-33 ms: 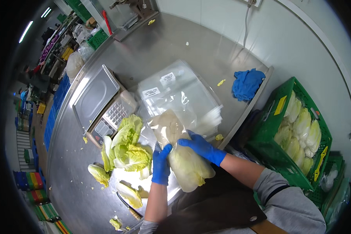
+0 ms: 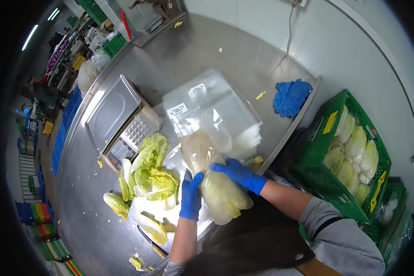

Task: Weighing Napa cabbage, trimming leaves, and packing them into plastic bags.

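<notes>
A Chinese cabbage (image 2: pixel 223 198) sits inside a clear plastic bag (image 2: pixel 198 149), tilted in front of my apron. My left hand (image 2: pixel 191 195), in a blue glove, closes on the bag's left side with the thumb on top. From the right, my right hand (image 2: pixel 239 175), also gloved in blue, grips the bag near its middle. Just left of them lies a heap of loose cabbage leaves (image 2: pixel 156 181). Beyond the cabbage a stack of clear bags (image 2: pixel 211 110) with white labels lies on the steel table (image 2: pixel 96 234).
A weighing scale (image 2: pixel 124 122) stands at the left. Nearer me are a small cabbage heart (image 2: pixel 116 204), a trimmed leaf (image 2: pixel 153 228) and a knife (image 2: pixel 158 250). A crumpled blue cloth or glove bundle (image 2: pixel 292 97) rests by the right edge. Beside the table, a green crate (image 2: pixel 324 184) holds several cabbages.
Almost nothing differs. The bag's upper part has shifted very slightly; both hands keep their hold.
</notes>
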The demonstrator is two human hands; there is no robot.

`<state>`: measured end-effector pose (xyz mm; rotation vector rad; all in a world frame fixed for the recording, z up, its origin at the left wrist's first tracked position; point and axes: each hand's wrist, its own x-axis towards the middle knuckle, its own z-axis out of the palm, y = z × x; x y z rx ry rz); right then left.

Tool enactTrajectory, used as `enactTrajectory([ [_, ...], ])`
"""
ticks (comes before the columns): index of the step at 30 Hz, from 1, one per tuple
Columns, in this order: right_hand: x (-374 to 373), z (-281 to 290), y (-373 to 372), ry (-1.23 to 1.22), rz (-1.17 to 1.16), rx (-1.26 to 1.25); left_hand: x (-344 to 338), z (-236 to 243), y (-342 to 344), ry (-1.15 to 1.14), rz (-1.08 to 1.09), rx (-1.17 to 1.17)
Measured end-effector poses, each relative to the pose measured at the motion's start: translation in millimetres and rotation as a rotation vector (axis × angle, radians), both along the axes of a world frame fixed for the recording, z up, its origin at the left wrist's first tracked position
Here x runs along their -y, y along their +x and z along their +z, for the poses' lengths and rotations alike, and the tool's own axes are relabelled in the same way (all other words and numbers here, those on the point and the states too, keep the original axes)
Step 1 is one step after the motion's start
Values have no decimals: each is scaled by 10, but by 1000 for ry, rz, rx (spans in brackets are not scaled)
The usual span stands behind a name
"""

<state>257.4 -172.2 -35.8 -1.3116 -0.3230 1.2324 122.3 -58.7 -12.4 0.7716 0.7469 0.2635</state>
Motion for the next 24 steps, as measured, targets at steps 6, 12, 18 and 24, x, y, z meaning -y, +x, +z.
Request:
enactTrajectory([
  [6,646,-523,-520,28,78,493,217,-440,-447,-192,-35,-122],
  [12,773,18,-427,-167,-276,732,315,-445,-515,-227,0,-118],
  [18,564,-128,-274,-385,-15,523,361,-486,-580,-148,28,-150],
  [24,1102,124,-365,-367,646,1100,530,-268,-1066,643,-313,-560],
])
